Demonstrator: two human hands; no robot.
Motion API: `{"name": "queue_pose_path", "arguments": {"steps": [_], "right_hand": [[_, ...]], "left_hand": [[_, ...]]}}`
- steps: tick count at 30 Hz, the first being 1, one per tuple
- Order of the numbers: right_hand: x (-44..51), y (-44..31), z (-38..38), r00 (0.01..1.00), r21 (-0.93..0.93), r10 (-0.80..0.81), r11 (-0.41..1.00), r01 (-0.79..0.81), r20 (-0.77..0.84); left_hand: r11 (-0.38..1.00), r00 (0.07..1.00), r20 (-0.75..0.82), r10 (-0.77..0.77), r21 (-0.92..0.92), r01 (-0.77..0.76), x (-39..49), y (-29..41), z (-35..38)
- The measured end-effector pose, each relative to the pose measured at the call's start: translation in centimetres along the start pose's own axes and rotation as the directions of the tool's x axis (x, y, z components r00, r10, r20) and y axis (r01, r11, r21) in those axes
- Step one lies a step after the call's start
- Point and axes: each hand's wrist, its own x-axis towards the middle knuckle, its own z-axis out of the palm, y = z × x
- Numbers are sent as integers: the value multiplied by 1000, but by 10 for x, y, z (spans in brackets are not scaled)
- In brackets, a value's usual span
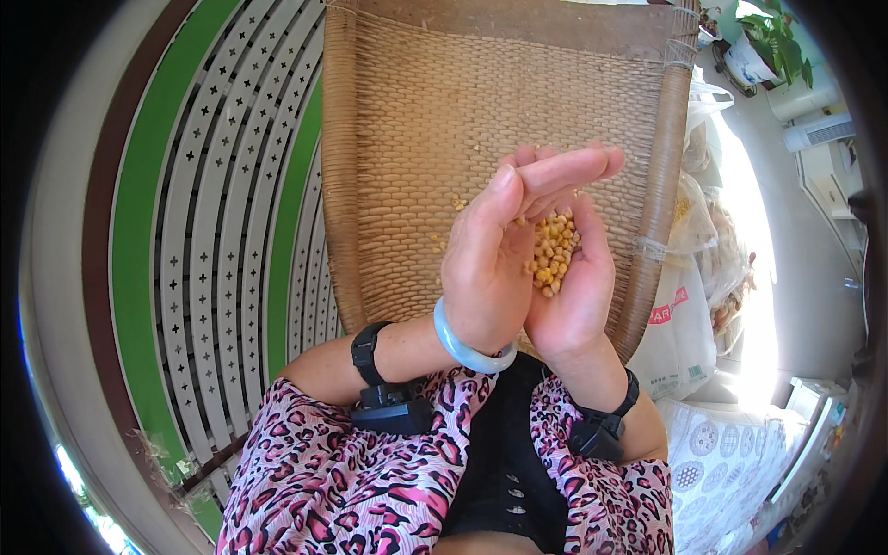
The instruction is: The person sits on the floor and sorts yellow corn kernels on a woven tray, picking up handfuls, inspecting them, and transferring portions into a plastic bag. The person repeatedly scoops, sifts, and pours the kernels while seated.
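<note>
Dried corn kernels lie in a small heap in my right hand, which is cupped with its palm up. My left hand stands on edge beside it, palm turned toward the kernels and fingers slanting over them. The heels of both hands meet. A pale bangle circles my left wrist. Beneath both hands is a woven wicker winnowing basket with thick bound rims. A few loose kernels rest on its weave to the left of my hands. My left hand partly hides the heap.
Left of the basket is a slatted white and green surface with cross-shaped holes. Plastic bags stand close against the right rim. Beyond them are a potted plant at upper right and a patterned cloth at lower right.
</note>
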Motion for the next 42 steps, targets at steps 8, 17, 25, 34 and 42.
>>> {"name": "queue_pose_path", "arguments": {"steps": [8, 17, 25, 34, 42], "right_hand": [[3, -10, -1, 990, -5, -139, 990, 140, 29], [-4, -42, -5, 960, 54, -272, 962, 268, 73], [1, -39, 7, 947, -58, -296, 951, 304, 123], [11, -33, 24, 838, -741, -323, 397, 542, 440], [20, -37, 26, 645, -733, -563, 99, 673, 516]], "left_hand": [[866, 975, -5, 221, 460, -194, 12, 8, -20], [849, 988, -155, 18, 523, 67, 12, -5, -53], [880, 893, -216, -395, -367, 300, 6, -36, -33], [616, 905, -78, -418, -757, 219, 2, -43, -7], [560, 913, -100, -395, -814, 153, 7, -35, -6]]}}
